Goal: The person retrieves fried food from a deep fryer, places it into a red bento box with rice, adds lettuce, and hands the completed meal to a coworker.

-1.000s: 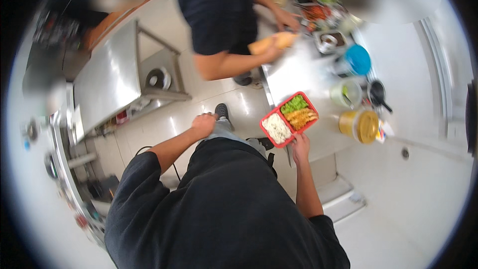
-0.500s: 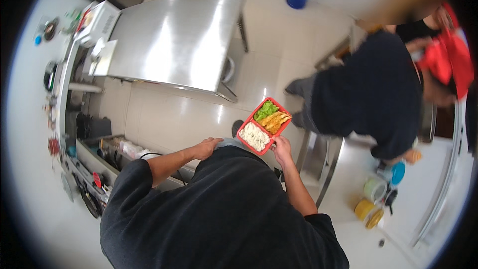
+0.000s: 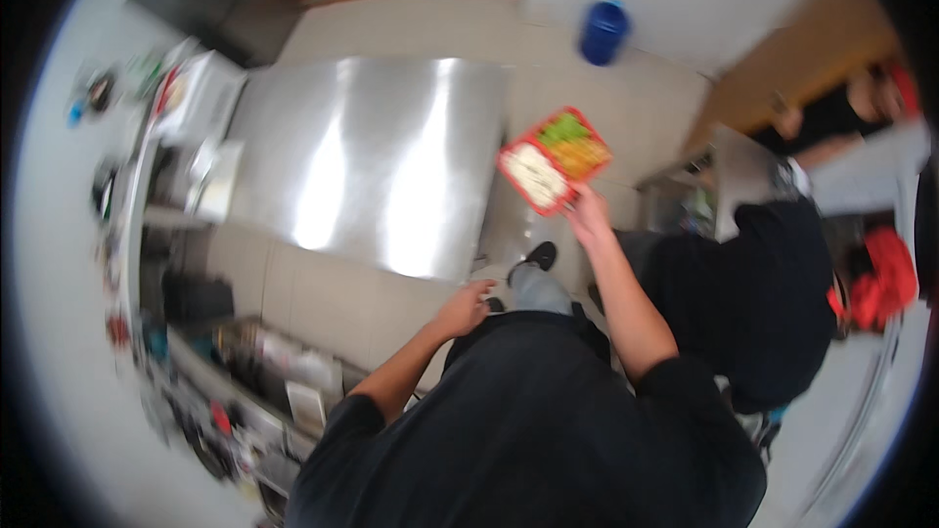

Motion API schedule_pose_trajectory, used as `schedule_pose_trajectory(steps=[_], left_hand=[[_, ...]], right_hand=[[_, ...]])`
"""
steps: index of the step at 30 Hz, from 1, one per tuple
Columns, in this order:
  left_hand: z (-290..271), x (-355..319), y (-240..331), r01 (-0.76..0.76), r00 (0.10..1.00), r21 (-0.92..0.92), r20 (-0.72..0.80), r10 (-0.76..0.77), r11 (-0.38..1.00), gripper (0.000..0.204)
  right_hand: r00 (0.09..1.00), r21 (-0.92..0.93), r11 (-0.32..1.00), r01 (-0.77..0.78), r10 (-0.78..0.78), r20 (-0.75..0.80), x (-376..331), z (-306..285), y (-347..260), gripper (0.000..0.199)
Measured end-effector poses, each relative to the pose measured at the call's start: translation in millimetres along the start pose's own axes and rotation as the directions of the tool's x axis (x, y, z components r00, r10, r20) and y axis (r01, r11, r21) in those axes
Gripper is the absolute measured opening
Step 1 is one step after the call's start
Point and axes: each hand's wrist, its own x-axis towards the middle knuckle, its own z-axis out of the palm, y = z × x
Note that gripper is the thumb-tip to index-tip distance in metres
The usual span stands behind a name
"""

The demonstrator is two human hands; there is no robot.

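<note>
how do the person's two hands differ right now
The right hand is raised out in front, gripping the red meal tray by its near edge; the left hand holds nothing. The right arm is stretched forward, while the left hangs low and bent beside the body, near the steel table. The left hand's fingers look loosely curled. Both are bare, with black short sleeves.

Commercial kitchen, seen from above. Large stainless steel worktable [image 3: 367, 161] in the middle, over pale floor tiles [image 3: 626, 108]. Steel shelves [image 3: 245, 381] along the left wall, crowded with small containers and utensils, blurred. Red meal tray [image 3: 554, 158] with compartments of rice, greens and an orange dish. Blue bucket [image 3: 603, 31] on the floor beyond. Second person in dark clothing [image 3: 753, 303] at a steel counter [image 3: 743, 176] on the right.
</note>
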Motion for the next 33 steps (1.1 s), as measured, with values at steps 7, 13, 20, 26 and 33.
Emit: schedule_pose_trajectory(steps=[7,13,20,26,33], left_hand=[[-78.4,80.3,20.0,0.059,0.998,0.188,-0.032,-0.054,0.98,0.033],[-126.3,129.6,36.7,0.077,0.995,0.139,-0.068,-0.069,0.987,0.029],[-136.9,242.6,89.1,0.02,0.996,0.245,0.08,-0.041,0.969,0.029],[-192.9,355.2,67.3,-0.1,0.981,0.248,0.184,0.054,0.964,0.028],[-260.3,511.9,110.7,-0.308,0.936,0.363,0.284,0.21,0.879,0.031]], right_hand=[[0.971,0.25,0.944,0.213,-0.176,-0.163,120.8,87.2,-91.6,0.017],[0.854,0.4,0.823,0.403,-0.182,-0.487,171.1,66.9,-148.9,0.012],[0.621,0.42,0.638,0.645,-0.118,-0.775,215.3,-111.5,-243.9,0.01],[0.377,0.273,0.462,0.844,-0.147,-0.915,194.4,-220.4,-279.7,0.01],[0.176,0.144,0.4,0.905,-0.045,-0.983,158.0,-257.0,-279.5,0.014]])
